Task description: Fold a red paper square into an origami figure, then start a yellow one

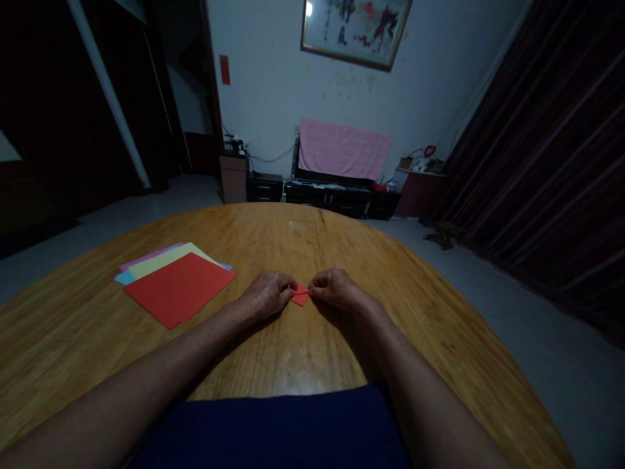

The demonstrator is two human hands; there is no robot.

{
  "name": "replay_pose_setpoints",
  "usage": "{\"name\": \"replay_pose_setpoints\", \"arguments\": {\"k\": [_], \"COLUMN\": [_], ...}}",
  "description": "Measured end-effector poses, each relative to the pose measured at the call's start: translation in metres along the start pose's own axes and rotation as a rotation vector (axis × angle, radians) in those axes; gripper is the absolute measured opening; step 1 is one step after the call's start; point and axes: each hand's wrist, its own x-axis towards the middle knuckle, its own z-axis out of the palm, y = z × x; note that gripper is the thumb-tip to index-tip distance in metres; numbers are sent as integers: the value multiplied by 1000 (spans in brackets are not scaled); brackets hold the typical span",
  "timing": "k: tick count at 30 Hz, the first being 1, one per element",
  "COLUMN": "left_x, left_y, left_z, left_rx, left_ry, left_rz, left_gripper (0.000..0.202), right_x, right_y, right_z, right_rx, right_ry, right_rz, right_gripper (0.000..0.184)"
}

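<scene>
Pinching folded paper [300, 299] with left hand [266, 293] at left and right hand [338, 288] at right, best creased evenly against the table [273, 241].

- And we're up on the wearer's head, a single camera, looking forward and steeply down over the round wooden table [415, 273]!
- Closest of all, along the bottom edge, the dark blue cloth [283, 430], with forearms [195, 348] coming in from either lower corner.
- Just below centre, a fair stretch from the lens: left hand [268, 293] and right hand [336, 288], the red paper [299, 300] between them.
- Beyond the far rim, the view carries to the pale wall [258, 39], well off, the framed picture [356, 29] cut by the top edge.
- And it's wide! Pale strip [105, 85] left, curtain [537, 143] right, both leaning outward.
</scene>
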Motion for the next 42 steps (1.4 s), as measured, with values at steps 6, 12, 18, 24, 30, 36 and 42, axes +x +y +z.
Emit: {"name": "replay_pose_setpoints", "arguments": {"k": [6, 12, 18, 24, 30, 36, 42], "left_x": [0, -1, -3, -6, -8, -8, -5], "left_y": [-1, 0, -1, 1, 6, 9, 6], "left_z": [4, 5, 8, 7, 6, 8, 10], "left_rx": [40, 45, 56, 141, 249, 264, 182], "left_ry": [15, 22, 83, 65, 76, 72, 78], "left_rz": [-7, -17, -34, 27, 69, 95, 55], "left_gripper": [34, 33, 29, 27, 30, 30, 28], "right_x": [-6, -8, -5, -4, -2, -1, -3], "right_y": [-15, -21, -14, -19, -24, -28, -27], "right_z": [-1, 0, 0, 1, 1, 0, 0], "right_rx": [-106, -188, -192, -250, -292, -317, -293], "right_ry": [20, 12, -36, -32, -49, -55, -42], "right_rz": [9, 49, 32, 79, 100, 105, 108], "right_gripper": [19, 18, 20, 15, 15, 17, 16]}}
